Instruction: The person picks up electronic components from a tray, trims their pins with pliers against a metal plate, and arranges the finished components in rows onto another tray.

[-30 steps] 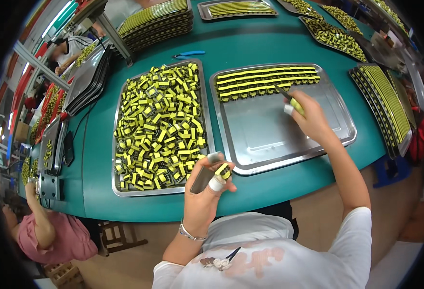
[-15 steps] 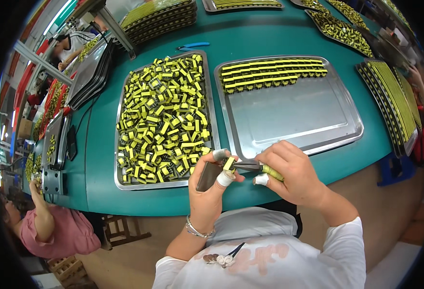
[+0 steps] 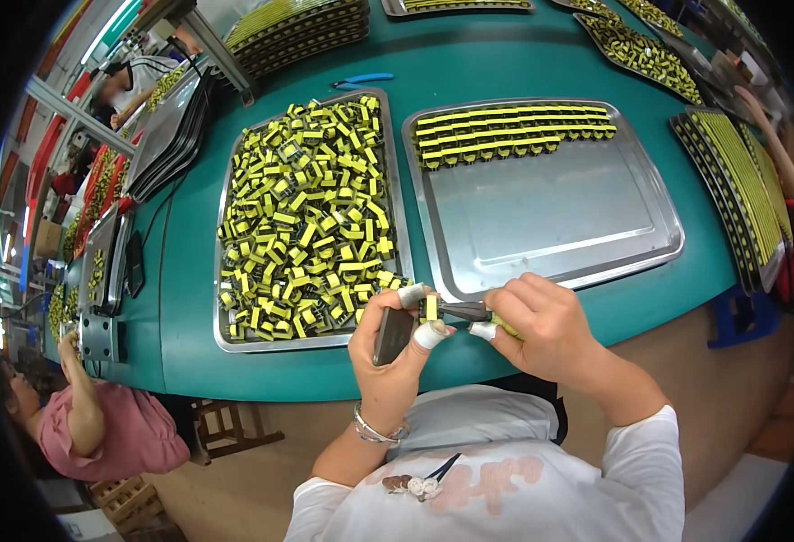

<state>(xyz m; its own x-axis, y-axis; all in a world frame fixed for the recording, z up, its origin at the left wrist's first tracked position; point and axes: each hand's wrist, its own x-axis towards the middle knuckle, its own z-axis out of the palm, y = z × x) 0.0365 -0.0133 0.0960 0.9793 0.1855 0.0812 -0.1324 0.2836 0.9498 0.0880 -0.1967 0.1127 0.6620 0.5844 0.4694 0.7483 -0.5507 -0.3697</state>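
A small blocky component (image 3: 430, 308), glossy yellow banding over a dark body, sits above the bench between the fingers of the left hand (image 3: 383, 369), two of which pinch it with tips wrapped in whitish tape. The same hand cradles a flat, dark, smooth-faced block (image 3: 395, 336) against the palm. The fingers of the right hand (image 3: 546, 327), one of them also taped, are curled closed around a pair of pliers (image 3: 467, 311), whose dark tapered nose points at the component and looks to meet it; the grip is yellow-green. Just beyond lies a shallow metal tray (image 3: 550, 212) with rounded corners and a dull sheen, lined along its far side with neat rows of components (image 3: 514, 129), the front row ending short of the others. To its left, a second metal tray (image 3: 220, 307) bears a jumbled heap (image 3: 311, 217) of similar yellow-and-dark pieces. Both rest on the smooth green bench (image 3: 469, 63), with a blue-handled tool (image 3: 363, 79) near the heap's far end and stacked filled trays (image 3: 731, 190) at the right. The person's white shirt (image 3: 559, 488) carries pinkish shapes, too unclear to tell as lettering.
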